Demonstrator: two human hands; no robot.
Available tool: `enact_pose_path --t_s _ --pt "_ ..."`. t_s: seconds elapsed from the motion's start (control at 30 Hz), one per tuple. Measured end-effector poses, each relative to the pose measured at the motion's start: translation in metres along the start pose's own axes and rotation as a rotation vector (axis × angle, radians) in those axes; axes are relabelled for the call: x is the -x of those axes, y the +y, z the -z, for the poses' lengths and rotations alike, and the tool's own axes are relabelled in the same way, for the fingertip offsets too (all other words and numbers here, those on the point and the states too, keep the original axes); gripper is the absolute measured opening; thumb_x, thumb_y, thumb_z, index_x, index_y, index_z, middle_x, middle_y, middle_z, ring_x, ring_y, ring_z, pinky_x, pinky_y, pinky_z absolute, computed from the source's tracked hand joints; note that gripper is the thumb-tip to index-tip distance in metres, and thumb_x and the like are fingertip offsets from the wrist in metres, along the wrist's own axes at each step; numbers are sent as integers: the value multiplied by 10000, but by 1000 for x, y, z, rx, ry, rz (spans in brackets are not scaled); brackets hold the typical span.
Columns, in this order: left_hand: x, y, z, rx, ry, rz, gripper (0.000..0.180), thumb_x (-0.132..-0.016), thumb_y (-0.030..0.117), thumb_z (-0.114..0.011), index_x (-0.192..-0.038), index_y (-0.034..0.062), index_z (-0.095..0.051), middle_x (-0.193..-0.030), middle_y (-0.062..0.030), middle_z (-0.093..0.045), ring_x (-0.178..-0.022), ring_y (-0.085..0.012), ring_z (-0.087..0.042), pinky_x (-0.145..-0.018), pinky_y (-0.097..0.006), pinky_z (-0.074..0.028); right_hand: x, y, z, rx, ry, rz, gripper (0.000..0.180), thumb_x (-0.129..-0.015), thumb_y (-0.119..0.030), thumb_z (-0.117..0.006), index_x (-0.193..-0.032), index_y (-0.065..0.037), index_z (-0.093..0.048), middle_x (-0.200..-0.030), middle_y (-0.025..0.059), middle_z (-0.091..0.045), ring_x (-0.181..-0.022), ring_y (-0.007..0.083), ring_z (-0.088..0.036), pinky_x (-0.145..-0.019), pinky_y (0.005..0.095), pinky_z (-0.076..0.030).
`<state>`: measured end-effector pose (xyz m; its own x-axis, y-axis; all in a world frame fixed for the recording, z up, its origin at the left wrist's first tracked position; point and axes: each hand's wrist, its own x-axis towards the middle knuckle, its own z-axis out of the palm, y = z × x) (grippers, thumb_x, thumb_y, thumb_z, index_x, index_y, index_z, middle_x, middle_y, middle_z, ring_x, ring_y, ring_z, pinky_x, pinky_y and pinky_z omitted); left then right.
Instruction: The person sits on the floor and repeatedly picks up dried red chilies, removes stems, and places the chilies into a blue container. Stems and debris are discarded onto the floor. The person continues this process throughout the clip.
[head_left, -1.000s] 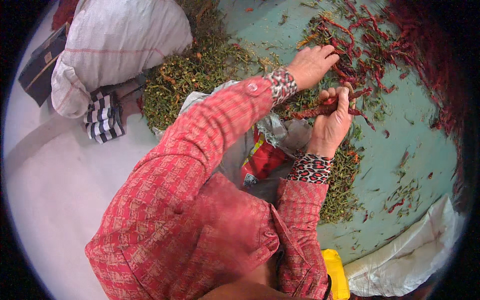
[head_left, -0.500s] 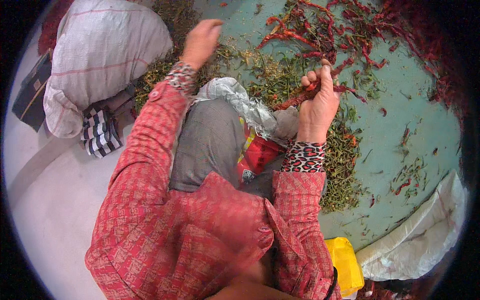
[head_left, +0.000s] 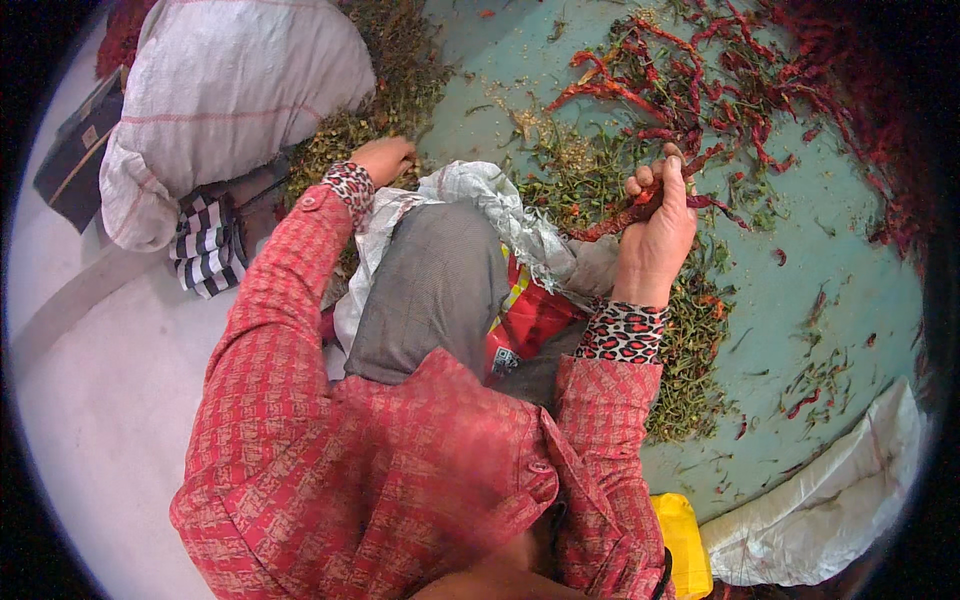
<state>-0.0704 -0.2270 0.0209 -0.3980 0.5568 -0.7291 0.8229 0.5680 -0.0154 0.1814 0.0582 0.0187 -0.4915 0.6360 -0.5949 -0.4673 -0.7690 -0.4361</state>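
My right hand [head_left: 655, 220] is closed around several wrinkled dried red chili peppers [head_left: 625, 216], their ends sticking out on both sides of the fingers. My left hand [head_left: 383, 160] is at the edge of a heap of dry green-brown stems [head_left: 345, 150], beside the big white sack. Its fingers are loosely bent and slightly apart, and I see nothing in them. Under the right hand, more green stems [head_left: 690, 370] lie in a band along my leg. Loose red chilies [head_left: 650, 75] are spread beyond the right hand.
A stuffed white woven sack [head_left: 240, 80] stands at the left, with a black-and-white checked cloth [head_left: 208, 245] below it. A dense red chili pile [head_left: 870, 110] fills the far right. White sheeting [head_left: 820, 510] and a yellow bag [head_left: 682, 540] lie near right. Pale seeds dot the greenish floor [head_left: 790, 270].
My left hand has come down and slightly left, to the stem heap. The right hand still grips the chilies; it appears a little lower and farther right as the whole view shifts.
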Motion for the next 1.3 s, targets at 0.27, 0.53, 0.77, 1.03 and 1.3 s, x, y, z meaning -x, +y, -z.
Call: enact_pose_path --t_s 0.27,0.53,0.77,1.03,1.3 --pt "-41 58 41 -196 102 -94 160 -825 204 -500 -877 91 -600 -913 -123 -604 -870 -306 -582 -708 -440 -474 -3 -1 5 -7 8 -11 184 -863 -153 -576 -987 -19 -554 -704 -9 -472 -615 96 -474 -504 219 -390" --pt "-108 170 82 144 663 -221 241 -843 270 -535 -965 68 -580 -938 -124 -579 -842 -325 -572 -711 -394 -472 -2 -2 5 24 12 -5 215 -872 -188 -565 -1000 -15 -556 -704 2 -495 -619 88 -488 -518 211 -405" --pt "-92 140 62 872 318 -87 194 -834 205 -543 -925 37 -580 -844 -158 -628 -767 -325 -604 -670 -372 -487 3 1 0 279 -52 -11 219 -867 -213 -578 -985 -28 -578 -684 -13 -522 -592 70 -468 -547 199 -376" --pt "-43 206 89 717 228 -551 190 -870 146 -535 -1008 23 -576 -858 -91 -620 -777 -182 -588 -700 -294 -468 9 0 -5 566 -147 -17 234 -810 -152 -637 -974 8 -586 -848 12 -589 -802 92 -531 -715 235 -430" --pt "-143 226 84 57 769 -409 206 -802 121 -504 -1003 101 -547 -952 -104 -575 -855 -302 -592 -704 -398 -496 7 -5 -6 421 127 52 268 -805 -279 -657 -969 -77 -594 -712 -56 -524 -597 37 -433 -533 191 -337"
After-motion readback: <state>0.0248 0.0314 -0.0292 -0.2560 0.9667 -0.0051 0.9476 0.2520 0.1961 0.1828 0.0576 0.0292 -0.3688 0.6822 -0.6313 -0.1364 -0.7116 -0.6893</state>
